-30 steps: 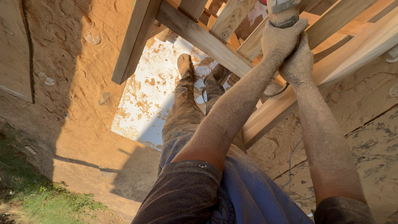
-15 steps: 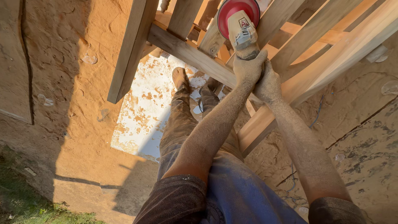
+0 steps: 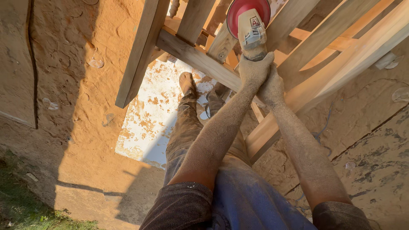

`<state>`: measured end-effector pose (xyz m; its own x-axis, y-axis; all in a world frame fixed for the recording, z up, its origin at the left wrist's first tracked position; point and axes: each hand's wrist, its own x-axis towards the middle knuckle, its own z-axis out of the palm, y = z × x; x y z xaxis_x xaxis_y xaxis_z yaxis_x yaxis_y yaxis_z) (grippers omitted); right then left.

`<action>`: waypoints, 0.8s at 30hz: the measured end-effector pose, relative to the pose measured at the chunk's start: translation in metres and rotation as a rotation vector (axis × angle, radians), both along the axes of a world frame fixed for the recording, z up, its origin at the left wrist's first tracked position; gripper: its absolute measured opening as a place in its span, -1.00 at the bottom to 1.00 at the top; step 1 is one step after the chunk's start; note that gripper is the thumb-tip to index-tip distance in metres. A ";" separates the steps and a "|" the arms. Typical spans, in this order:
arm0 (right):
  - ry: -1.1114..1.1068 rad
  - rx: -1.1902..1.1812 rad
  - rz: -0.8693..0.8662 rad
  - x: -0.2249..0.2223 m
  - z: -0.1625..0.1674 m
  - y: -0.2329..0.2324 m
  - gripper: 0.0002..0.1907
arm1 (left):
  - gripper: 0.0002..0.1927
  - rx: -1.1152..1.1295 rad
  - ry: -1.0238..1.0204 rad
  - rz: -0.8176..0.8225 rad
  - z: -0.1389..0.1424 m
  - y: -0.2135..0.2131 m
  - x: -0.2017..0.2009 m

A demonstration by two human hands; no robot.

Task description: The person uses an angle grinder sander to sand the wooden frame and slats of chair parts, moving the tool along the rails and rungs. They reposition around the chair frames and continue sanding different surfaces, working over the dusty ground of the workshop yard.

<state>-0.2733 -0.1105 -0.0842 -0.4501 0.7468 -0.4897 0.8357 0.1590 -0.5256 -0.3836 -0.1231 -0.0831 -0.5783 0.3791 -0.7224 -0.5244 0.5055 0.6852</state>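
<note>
Both of my dust-covered hands grip the handle of a grey angle grinder point(image 3: 252, 34) with a red disc guard. My left hand point(image 3: 254, 70) wraps the body just below the grinder's head. Close beside it, my right hand point(image 3: 272, 87) clasps the same handle from the right. The red disc rests against the slats of a bare wooden frame point(image 3: 200, 61) lying tilted in front of me. My legs in dusty trousers and my shoes point(image 3: 187, 83) show below the frame.
Sawdust covers the concrete ground point(image 3: 72, 85) all around. A pale, stained sheet point(image 3: 149, 119) lies under the frame. A thin cord point(image 3: 326, 123) runs over the ground at right. Grass point(image 3: 21, 208) edges the lower left corner.
The grinder and both hands have come down into view from the top edge. The red disc now shows fully against the slats.
</note>
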 end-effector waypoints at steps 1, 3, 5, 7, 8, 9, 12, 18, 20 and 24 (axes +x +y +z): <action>-0.062 -0.052 -0.026 0.002 -0.001 -0.013 -0.12 | -0.23 0.004 -0.001 0.008 -0.002 -0.014 0.003; -0.100 -0.112 -0.058 0.010 -0.002 -0.034 -0.12 | -0.27 -0.024 -0.030 0.033 -0.003 -0.035 0.009; -0.044 -0.125 -0.072 0.013 -0.006 -0.051 -0.15 | -0.30 0.010 -0.047 0.069 -0.001 -0.052 0.011; -0.069 -0.106 -0.037 0.014 -0.008 -0.060 -0.14 | -0.32 0.005 -0.090 0.087 0.003 -0.065 0.011; -0.074 -0.092 -0.013 0.010 -0.011 -0.061 -0.13 | -0.33 -0.012 -0.117 0.089 0.004 -0.067 0.006; -0.075 -0.048 0.016 0.005 -0.014 -0.061 -0.08 | -0.33 -0.028 -0.140 0.099 0.004 -0.069 0.000; -0.082 0.019 0.095 -0.019 -0.015 -0.058 0.03 | -0.35 0.030 -0.145 0.122 -0.001 -0.067 -0.025; -0.004 0.046 0.207 -0.084 0.000 -0.035 -0.02 | -0.37 0.086 -0.125 0.249 -0.019 -0.060 -0.075; -0.049 0.001 0.234 -0.102 0.005 -0.032 -0.06 | -0.37 0.075 -0.138 0.266 -0.025 -0.059 -0.088; -0.080 0.033 0.294 -0.123 0.009 -0.026 -0.09 | -0.32 0.075 -0.140 0.323 -0.030 -0.058 -0.103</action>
<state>-0.3968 -0.1369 -0.0749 -0.6105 0.6065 -0.5094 0.7897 0.4163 -0.4507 -0.4864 -0.1814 -0.1135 -0.5743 0.2481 -0.7801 -0.7405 0.2490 0.6243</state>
